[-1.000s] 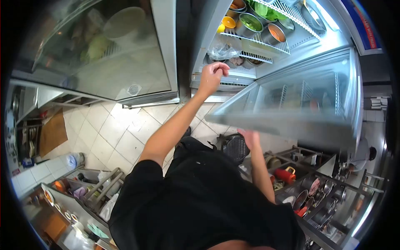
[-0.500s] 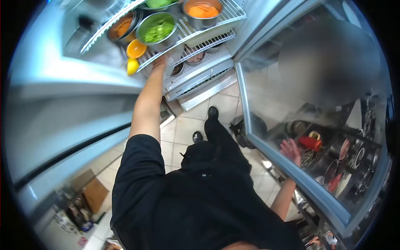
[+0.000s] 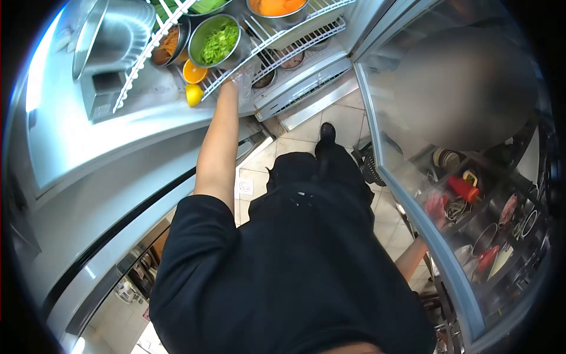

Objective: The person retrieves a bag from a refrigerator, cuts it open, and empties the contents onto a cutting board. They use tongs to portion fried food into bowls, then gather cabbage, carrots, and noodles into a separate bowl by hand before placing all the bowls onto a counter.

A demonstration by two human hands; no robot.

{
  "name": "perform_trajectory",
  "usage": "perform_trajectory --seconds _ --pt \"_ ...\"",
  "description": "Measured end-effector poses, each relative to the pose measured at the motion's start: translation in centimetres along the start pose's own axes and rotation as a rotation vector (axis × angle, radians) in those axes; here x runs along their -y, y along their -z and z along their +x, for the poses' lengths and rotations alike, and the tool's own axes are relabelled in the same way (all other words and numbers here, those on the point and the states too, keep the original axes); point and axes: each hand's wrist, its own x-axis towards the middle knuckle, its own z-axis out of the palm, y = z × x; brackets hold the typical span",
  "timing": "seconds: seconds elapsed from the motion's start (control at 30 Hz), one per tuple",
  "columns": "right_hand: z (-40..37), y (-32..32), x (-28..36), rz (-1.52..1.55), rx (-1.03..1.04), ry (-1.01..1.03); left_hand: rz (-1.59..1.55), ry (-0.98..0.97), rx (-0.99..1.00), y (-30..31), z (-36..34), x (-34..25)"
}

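My left hand point(image 3: 229, 88) reaches into the refrigerator under the front edge of a white wire shelf point(image 3: 268, 42); its fingers are hidden there. Crumpled clear plastic point(image 3: 243, 82) lies right beside this hand. Just above, on the shelf, sits a metal bowl of chopped greens point(image 3: 218, 46). A cut orange half point(image 3: 194, 72) and a yellow lemon-like piece point(image 3: 194, 95) lie to the left of the hand. Seen through the glass door point(image 3: 407, 194), my right hand point(image 3: 437, 209) is open, fingers extended upward by the pane.
A bowl of orange pieces point(image 3: 278, 7) and one of orange shreds point(image 3: 169, 47) share the shelf. Metal bowls point(image 3: 292, 59) stand lower down. The door's frame point(image 3: 433, 242) swings out at my right. Behind the glass are a red bottle point(image 3: 463, 189) and kitchenware.
The view has shifted, showing more of the refrigerator's left interior. My left arm stays reached in below the shelf. My right hand remains at the glass door.
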Motion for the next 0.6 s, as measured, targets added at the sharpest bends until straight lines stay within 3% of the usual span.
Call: perform_trajectory --seconds 0.03,0.1,0.17,0.3,0.33,0.37,0.4,0.43,0.47,0.53,0.57,0.6 --pt "0.9 -0.3 0.3 0.028 -0.256 0.062 0.02 -0.032 -0.052 0.5 0.1 0.5" --pt "-1.1 -2.0 -1.3 0.008 -0.049 0.168 0.072 -0.153 -0.14 0.8 -1.4 1.7" --pt "-2.0 -2.3 -2.1 -0.156 -0.308 0.26 0.019 -0.158 -0.136 0.8 -2.5 2.3" --pt "-3.4 -9.4 -10.6 0.3 -0.905 0.451 -0.527 0.312 0.014 0.0 -0.9 0.9" --pt "-3.1 -2.5 -14.0 -0.047 -0.97 0.323 -0.748 0.507 0.029 -0.2 -0.7 0.4" --pt "-4.1 -2.5 -17.5 -0.159 -0.945 0.286 -0.969 0.738 0.042 0.0 -0.9 -0.2" --pt "-3.8 -5.3 -22.2 -0.275 -0.897 0.241 -1.123 0.943 0.024 0.4 -1.1 -0.3" --pt "-3.0 -13.1 -25.5 -0.34 -0.788 0.244 -1.16 0.995 0.021 0.7 -1.3 0.0" --pt "-1.5 -19.6 -29.1 -0.373 -0.669 0.257 -0.885 0.608 0.007 -0.5 -1.5 1.7" --pt "3.1 -28.7 -34.3 -0.531 0.001 -0.045 -0.268 -0.086 -0.031 0.4 -1.7 2.5" --pt "5.3 -33.9 -36.3 -0.556 0.177 -0.203 -0.284 -0.054 -0.055 2.7 -2.4 0.5" --pt "7.3 -38.7 -38.2 -0.639 0.234 -0.378 -0.166 -0.245 -0.186 1.6 -2.6 1.4"
